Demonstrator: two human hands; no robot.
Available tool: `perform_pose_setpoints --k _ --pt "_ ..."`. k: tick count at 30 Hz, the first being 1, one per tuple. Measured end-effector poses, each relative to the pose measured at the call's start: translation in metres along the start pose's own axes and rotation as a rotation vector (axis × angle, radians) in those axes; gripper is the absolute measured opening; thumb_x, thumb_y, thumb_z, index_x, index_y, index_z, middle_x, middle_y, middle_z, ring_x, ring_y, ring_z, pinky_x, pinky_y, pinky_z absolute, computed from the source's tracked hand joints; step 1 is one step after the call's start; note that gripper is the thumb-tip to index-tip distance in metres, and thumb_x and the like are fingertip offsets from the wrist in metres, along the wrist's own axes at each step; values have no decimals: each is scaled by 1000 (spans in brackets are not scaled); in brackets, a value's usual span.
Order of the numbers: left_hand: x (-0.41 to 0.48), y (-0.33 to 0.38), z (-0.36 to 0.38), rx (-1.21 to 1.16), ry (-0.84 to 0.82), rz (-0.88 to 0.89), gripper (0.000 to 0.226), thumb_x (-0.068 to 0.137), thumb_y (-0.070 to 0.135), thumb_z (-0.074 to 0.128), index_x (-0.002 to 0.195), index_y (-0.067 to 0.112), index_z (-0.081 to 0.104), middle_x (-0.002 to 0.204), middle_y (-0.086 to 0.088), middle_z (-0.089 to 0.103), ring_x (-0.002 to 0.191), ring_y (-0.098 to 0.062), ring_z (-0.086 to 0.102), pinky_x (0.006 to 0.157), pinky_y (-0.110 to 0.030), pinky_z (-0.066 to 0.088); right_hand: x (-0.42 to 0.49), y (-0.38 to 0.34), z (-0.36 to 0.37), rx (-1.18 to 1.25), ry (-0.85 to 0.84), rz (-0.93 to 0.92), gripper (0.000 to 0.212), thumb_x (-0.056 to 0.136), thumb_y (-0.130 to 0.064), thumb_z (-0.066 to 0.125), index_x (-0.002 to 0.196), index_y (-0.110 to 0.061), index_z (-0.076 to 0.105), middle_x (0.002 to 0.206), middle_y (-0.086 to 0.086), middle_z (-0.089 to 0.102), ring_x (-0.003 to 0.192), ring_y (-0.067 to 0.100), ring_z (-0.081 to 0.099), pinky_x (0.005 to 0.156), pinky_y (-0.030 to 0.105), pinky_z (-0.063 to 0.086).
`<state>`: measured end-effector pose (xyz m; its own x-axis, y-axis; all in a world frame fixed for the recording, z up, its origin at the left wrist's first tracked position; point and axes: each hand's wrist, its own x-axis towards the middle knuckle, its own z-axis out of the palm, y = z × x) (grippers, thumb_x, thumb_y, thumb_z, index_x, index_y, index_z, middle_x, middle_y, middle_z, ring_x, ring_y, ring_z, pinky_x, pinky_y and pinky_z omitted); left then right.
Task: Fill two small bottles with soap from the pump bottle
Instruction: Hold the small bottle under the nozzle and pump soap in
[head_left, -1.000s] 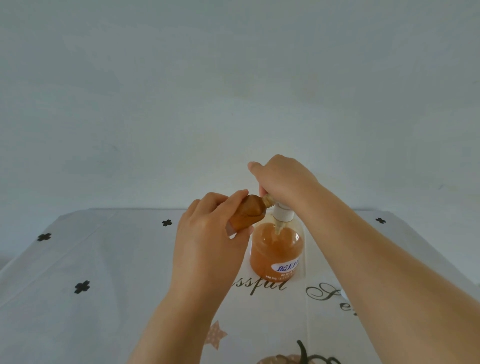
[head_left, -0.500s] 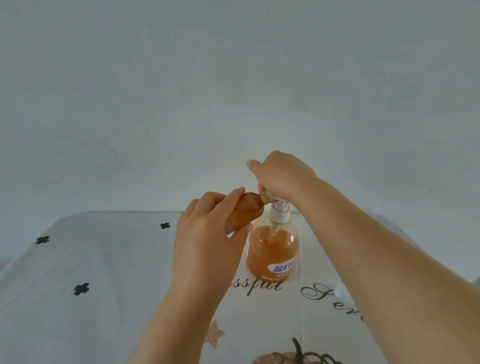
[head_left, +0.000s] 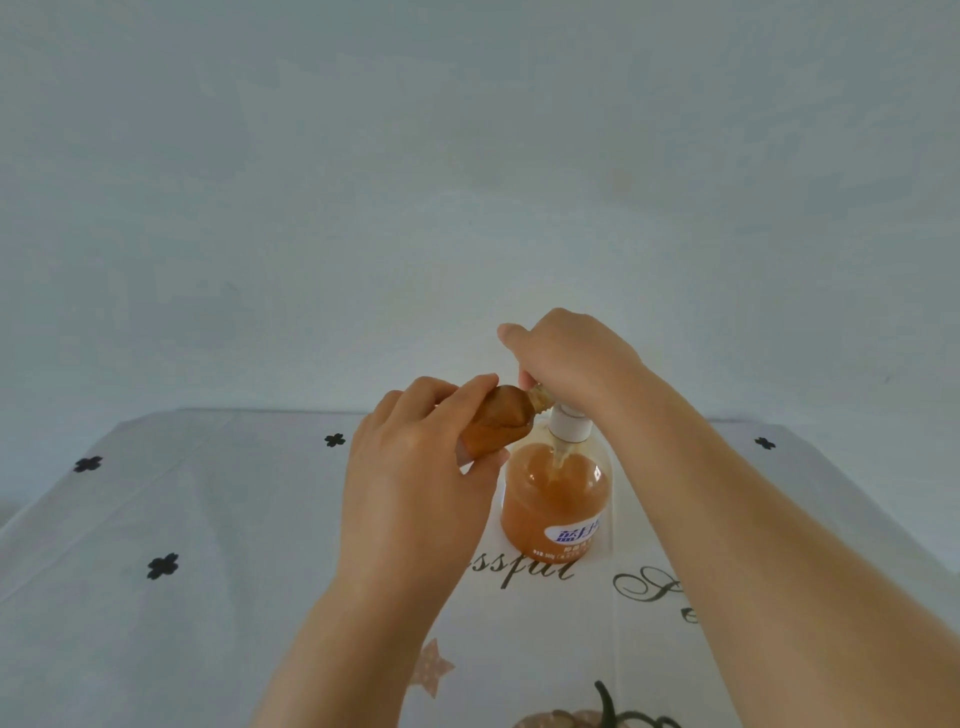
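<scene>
In the head view I see the pump bottle (head_left: 553, 499) standing upright on the table (head_left: 208, 519), at about 5 o'clock from frame centre. Amber soap fills most of it, a blue-and-white label sits low on its front, and a white collar (head_left: 569, 426) rings its neck. The right hand (head_left: 571, 358) reaches in from 4 o'clock and lies curled over the pump head, hiding it completely, with the thumb sticking out toward 10 o'clock. The left hand (head_left: 415, 483) comes up from 6 o'clock and pinches the small bottle (head_left: 498, 418) between thumb and curled fingers, just off the pump bottle's 10 o'clock shoulder and clear of the table. The small bottle is tilted, its neck pointing toward 2 o'clock and tucked under the right hand beside the collar. It looks amber throughout. I cannot tell whether the spout is in its mouth, since the hand covers that spot. The table wears a white cloth (head_left: 675, 519) printed with black crosses, script lettering at 6 o'clock of the pump bottle, a star and a pumpkin near the bottom edge. A plain pale wall (head_left: 467, 156) fills everything toward 12 o'clock.
</scene>
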<state>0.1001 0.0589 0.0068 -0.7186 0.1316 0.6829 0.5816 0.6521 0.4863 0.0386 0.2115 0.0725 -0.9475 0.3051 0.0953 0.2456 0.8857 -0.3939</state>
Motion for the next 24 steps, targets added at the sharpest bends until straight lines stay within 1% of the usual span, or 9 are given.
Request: perform_pose_setpoints --k 2,4,9,11,13,15,19,21,24 --pt "0 0 0 -10 -5 -7 49 71 20 82 111 39 59 92 13 62 81 -11 54 70 -19 41 1 1 1 10 -8 8 51 101 -46 36 90 -12 72 79 2 64 69 18 58 59 30 41" --pt "-1 0 1 -12 -11 -7 51 71 21 81 110 40 54 91 14 62 79 -10 54 69 -14 38 1 1 1 16 -10 12 52 101 -47 36 90 -12 73 80 2 64 70 19 58 60 30 41" --pt "-1 0 3 -8 -15 -16 45 73 23 81 113 33 65 93 14 63 81 -9 54 70 -12 37 -1 1 1 29 -13 13 51 100 -46 37 91 -11 73 81 2 66 70 19 59 61 30 42" --pt "-1 0 2 -11 -17 -18 46 74 24 81 116 32 65 95 14 63 83 -9 54 70 -16 38 -1 0 -1 31 -14 19 49 99 -44 38 92 -11 73 78 2 65 68 19 58 62 31 42" --pt "-1 2 1 -42 0 -19 49 73 22 81 118 32 65 96 14 63 86 -10 55 73 -23 43 -3 -2 -6 32 -13 21 47 99 -43 39 93 -10 73 77 3 64 67 20 58 64 31 44" --pt "-2 3 1 -77 26 -17 51 74 20 81 121 31 64 97 13 62 87 -11 55 74 -26 45 -6 -5 -12 14 -21 20 46 100 -41 38 92 -11 73 75 3 66 67 21 59 65 32 45" --pt "-2 3 2 -84 63 -6 52 73 17 82 122 28 65 97 12 62 86 -12 54 74 -31 48 -8 -10 -20 -18 -50 33 40 98 -25 35 95 -9 72 71 5 69 62 22 58 63 30 43" --pt "-2 2 2 -78 79 0 52 72 16 83 121 27 66 96 10 63 85 -12 55 74 -33 49 -9 -11 -19 3 -56 33 41 97 -24 35 94 -8 72 70 6 69 60 22 58 62 29 43" --pt "-2 3 1 -82 78 -8 52 72 18 83 120 29 65 95 12 62 85 -12 54 73 -30 47 -9 -10 -18 28 -51 25 42 97 -26 35 93 -8 73 70 6 71 60 21 60 61 28 43"
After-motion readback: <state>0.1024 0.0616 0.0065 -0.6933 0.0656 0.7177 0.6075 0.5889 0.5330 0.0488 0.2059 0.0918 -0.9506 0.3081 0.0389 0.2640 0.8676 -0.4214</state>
